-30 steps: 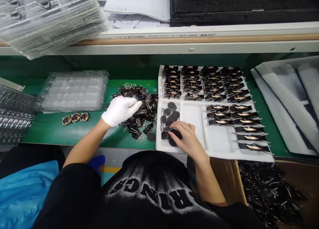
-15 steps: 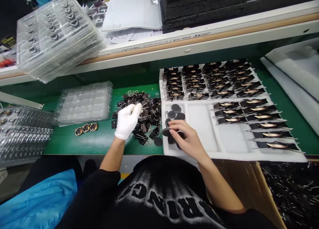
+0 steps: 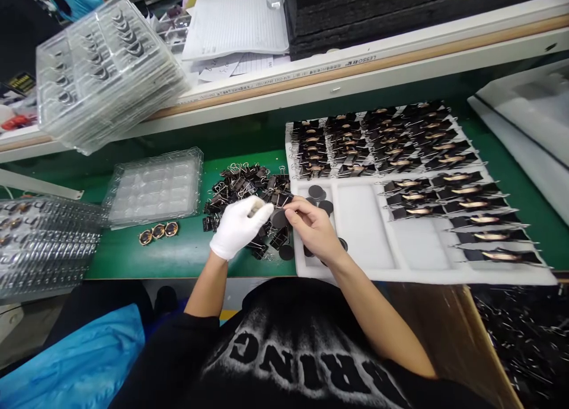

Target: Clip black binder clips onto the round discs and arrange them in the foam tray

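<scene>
My left hand, in a white glove, is closed in a pinch at the pile of black binder clips. What sits between its fingers is mostly hidden. My bare right hand grips a black round disc by its edge, and the gloved fingertips come up against the disc's other side. Several more black discs lie under and beside my right hand in the white tray's left compartment. One loose disc rests on the green table by the clips.
A white compartment tray holds rows of binder clips clamped on gold-edged pieces. Three round gold-rimmed pieces lie left, near clear blister trays. More clear trays overhang the shelf edge.
My right hand has lifted a black disc out of the tray and carried it left to my left hand. My left hand has shifted slightly right and down.
</scene>
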Tool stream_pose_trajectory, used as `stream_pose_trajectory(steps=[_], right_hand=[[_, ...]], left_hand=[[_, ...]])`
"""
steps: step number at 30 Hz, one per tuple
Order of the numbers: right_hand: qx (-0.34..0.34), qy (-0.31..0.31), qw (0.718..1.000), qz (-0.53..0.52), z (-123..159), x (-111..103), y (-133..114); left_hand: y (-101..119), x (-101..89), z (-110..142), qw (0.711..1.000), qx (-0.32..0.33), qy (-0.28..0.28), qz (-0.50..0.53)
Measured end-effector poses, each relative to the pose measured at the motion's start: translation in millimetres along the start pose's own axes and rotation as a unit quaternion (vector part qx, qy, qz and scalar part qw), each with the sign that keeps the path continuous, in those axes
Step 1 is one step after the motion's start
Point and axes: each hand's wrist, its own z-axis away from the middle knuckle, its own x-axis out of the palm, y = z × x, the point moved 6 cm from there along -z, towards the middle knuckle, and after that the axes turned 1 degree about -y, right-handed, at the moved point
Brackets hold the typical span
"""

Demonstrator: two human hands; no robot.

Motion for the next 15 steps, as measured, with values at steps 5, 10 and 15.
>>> stream_pose_trajectory(steps=[5,10,15], right_hand=[[-0.012,-0.027,0.995,0.091,5.6,-1.1,-5.0],[-0.011,-0.062,0.984,0.17,11.0,0.7,-3.5],[-0.003,-0.089,0.98,0.176,6.2,13.2,4.0]], left_hand=[[9.8,3.4,-18.7,0.997,0.015,-0.025,0.067],[5.6,10.6,-24.5,0.993,0.01,0.055,0.102],[-8.6,8.2,-19.3,0.958,-0.008,0.252,0.135]])
